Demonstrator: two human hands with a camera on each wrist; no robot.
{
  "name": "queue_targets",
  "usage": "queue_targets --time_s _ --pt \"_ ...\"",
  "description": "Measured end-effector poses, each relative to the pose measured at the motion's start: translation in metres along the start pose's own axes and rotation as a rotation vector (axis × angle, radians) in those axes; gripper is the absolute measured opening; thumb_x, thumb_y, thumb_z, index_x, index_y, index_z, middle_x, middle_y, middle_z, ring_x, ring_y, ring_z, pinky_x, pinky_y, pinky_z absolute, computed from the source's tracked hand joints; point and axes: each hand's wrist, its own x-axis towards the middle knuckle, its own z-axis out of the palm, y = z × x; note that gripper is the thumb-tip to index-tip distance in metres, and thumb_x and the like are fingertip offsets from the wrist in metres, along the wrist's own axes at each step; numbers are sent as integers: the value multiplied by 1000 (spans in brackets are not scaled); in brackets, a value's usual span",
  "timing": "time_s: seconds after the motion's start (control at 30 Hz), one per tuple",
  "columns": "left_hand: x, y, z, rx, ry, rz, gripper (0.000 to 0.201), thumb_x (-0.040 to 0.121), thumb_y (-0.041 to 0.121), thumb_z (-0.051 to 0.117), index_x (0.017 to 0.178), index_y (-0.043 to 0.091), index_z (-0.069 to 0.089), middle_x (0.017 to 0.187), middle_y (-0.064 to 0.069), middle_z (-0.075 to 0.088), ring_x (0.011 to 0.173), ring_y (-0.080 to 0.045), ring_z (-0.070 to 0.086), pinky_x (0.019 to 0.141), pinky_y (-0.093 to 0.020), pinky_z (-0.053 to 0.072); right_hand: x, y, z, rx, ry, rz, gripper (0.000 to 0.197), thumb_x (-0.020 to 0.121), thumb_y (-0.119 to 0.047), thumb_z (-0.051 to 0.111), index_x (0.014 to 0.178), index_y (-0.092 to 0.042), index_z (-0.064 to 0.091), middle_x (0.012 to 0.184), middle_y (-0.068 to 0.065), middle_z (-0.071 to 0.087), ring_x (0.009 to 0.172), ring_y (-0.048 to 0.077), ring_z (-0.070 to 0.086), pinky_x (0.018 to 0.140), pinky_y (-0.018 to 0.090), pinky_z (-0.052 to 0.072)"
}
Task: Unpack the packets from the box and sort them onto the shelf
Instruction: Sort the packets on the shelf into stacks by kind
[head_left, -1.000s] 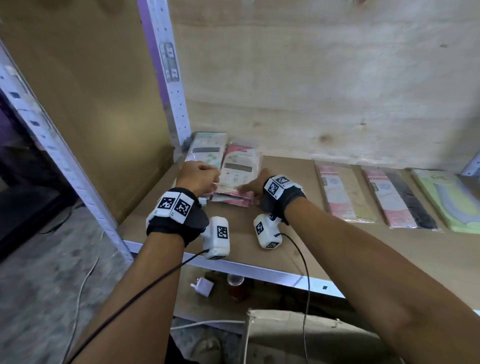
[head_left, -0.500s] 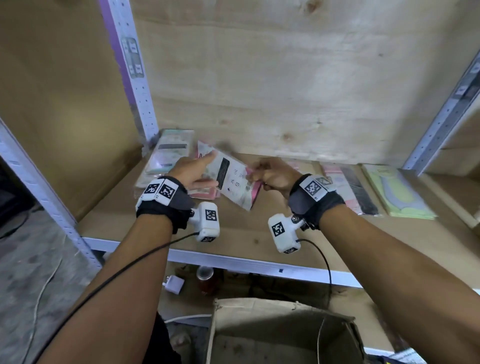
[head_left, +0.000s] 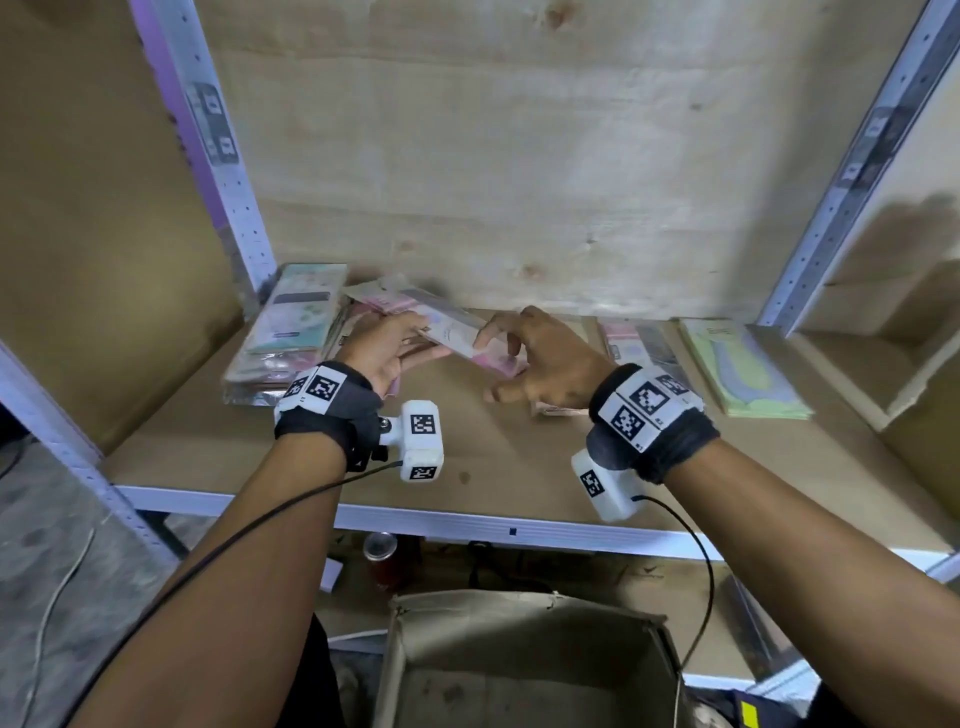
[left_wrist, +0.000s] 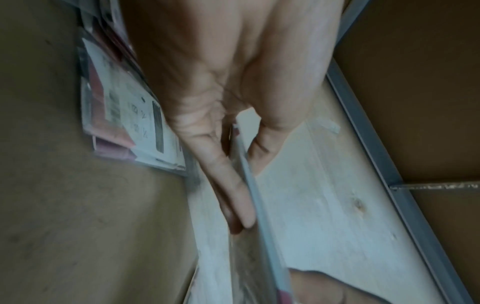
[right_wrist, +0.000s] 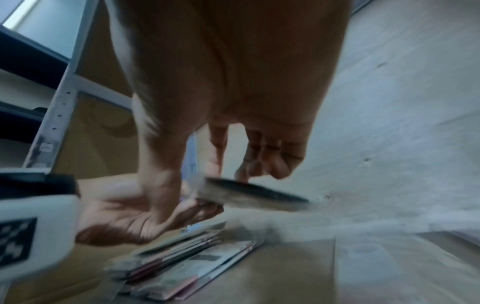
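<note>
Shelf (head_left: 519, 467), wooden board w/ metal front rail, is the landmark. Below its front edge sits the cardboard box (head_left: 524, 670); the part of the inside that shows looks bare, so unpacking seems mostly done, tho the near end is out of view.

On the shelf, sorted so far: tall stack of packets (head_left: 291, 338) at far-left back corner, mint-green one on top; pink/black packets (head_left: 641, 343) right of centre; green packet (head_left: 743, 369) furthest right. A few loose pink ones (head_left: 498, 361) lie mid-shelf under the hands, prob. still to be placed.

Left hand (head_left: 387, 348) grips a thin white/pink packet (head_left: 452, 325) above mid-shelf, thumb one side, fingers the other; left wrist cam shows it edge-on. Right hand (head_left: 545, 364) pinches the same packet's other end w/ fingertips.

Judgement: late stage, this packet still needs its pile.

Writing: printed blocks and a dark bar on packet backs, too blurred to read. No brand legible.
</note>
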Motion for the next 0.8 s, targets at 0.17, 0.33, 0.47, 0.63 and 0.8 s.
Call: queue_targets --time_s 0.17,0.33,0.47,0.63,0.8 --pt "5 -9 11 -32 -55 -17 24 96 -2 55 120 -5 55 109 -22 72 95 -29 73 58 -25 60 -9 38 -13 59 94 149 57 63 -52 85 112 -35 62 106 -2 51 94 11 51 76 21 42" --pt "15 -16 23 -49 -170 -18 29 96 -2 55 124 -7 54 101 -18 75 89 -26 75 71 -30 61 -15 75 -14 327 272 313 32 78 -52 73 99 -28 66 102 -5 62 96 12 59 79 25 47" --pt "18 -25 38 -1 -265 -52 28 95 -2 56 123 -3 56 107 -19 74 93 -26 75 71 -30 61 -22 98 -15 465 302 456 20 91 -33 65 104 -17 62 89 -1 65 82 15 62 68 26 47" --pt "20 -36 58 75 -352 -102 16 95 4 58 110 5 63 105 -14 76 91 -20 75 70 -27 61 -38 109 -19 985 123 547 4 94 -10 62 98 -10 61 82 9 63 63 17 58 44 24 44" --pt "34 -36 57 35 -132 -21 29 90 24 69 115 9 63 95 -6 77 87 -15 75 69 -24 60 -46 118 -31 930 47 510 7 97 -7 57 93 -12 60 81 7 61 65 18 54 45 23 39"
